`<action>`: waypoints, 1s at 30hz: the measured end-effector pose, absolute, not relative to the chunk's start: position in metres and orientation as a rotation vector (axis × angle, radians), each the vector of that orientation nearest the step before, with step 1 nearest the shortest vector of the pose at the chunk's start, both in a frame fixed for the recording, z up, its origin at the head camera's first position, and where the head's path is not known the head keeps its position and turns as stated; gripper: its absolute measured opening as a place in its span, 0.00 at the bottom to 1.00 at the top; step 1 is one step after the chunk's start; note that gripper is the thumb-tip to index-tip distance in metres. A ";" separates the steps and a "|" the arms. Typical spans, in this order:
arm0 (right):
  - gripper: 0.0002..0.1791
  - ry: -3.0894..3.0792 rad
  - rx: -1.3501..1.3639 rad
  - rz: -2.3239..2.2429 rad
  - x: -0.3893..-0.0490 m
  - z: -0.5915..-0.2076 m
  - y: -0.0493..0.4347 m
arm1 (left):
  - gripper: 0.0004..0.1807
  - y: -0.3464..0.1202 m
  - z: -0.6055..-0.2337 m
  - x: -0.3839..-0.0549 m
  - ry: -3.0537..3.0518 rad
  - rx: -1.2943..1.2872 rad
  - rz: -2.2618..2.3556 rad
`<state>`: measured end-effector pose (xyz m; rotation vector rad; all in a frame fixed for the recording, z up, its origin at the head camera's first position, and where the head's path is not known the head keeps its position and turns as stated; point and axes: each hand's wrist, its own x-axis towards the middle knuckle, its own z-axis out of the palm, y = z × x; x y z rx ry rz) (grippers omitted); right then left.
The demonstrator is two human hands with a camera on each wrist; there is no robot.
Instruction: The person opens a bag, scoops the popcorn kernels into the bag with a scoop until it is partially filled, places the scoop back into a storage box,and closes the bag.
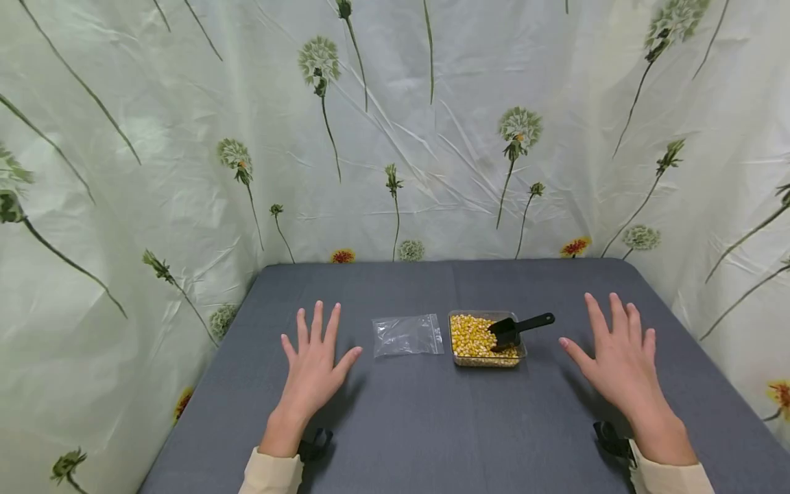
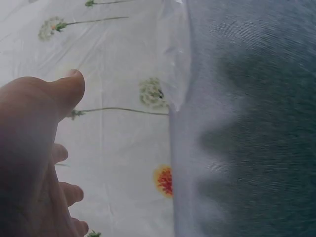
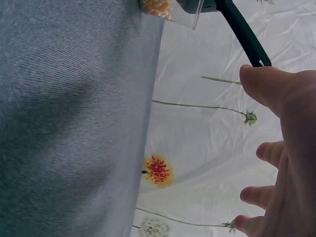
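Observation:
A clear zip bag point(image 1: 407, 335) lies flat on the table, its zip end toward a clear plastic tub point(image 1: 487, 361). Yellow corn kernels point(image 1: 472, 336) fill the tub, and a black scoop point(image 1: 507, 332) rests in them with its handle pointing right. To the left of the bag is my left hand point(image 1: 313, 377), fingers spread, above the table and holding nothing. My right hand point(image 1: 623, 370) is spread likewise to the right of the tub, apart from the scoop handle. In the right wrist view the scoop handle point(image 3: 244, 32) appears beyond the thumb.
The table point(image 1: 420, 425) has a grey cloth cover. A pale curtain point(image 1: 407, 137) printed with flowers hangs behind it and along both sides. A dark strap-like device point(image 1: 315, 444) sits at the left wrist, another device point(image 1: 611, 439) at the right.

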<state>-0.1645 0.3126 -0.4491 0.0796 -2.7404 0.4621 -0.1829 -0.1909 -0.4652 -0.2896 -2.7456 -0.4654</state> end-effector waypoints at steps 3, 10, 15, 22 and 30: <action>0.53 -2.741 0.094 0.459 -0.164 -0.446 0.312 | 0.49 -0.189 -0.459 -0.183 -2.741 -0.318 -0.494; 0.52 -2.681 0.148 0.423 -0.168 -0.425 0.308 | 0.49 -0.186 -0.440 -0.187 -2.748 -0.356 -0.565; 0.53 -2.659 0.165 0.392 -0.174 -0.408 0.303 | 0.48 -0.182 -0.427 -0.192 -2.736 -0.399 -0.592; 0.52 -2.645 0.174 0.406 -0.183 -0.385 0.287 | 0.46 -0.175 -0.411 -0.200 -2.713 -0.440 -0.617; 0.50 -2.617 0.237 0.450 -0.191 -0.367 0.263 | 0.44 -0.163 -0.397 -0.207 -2.683 -0.502 -0.673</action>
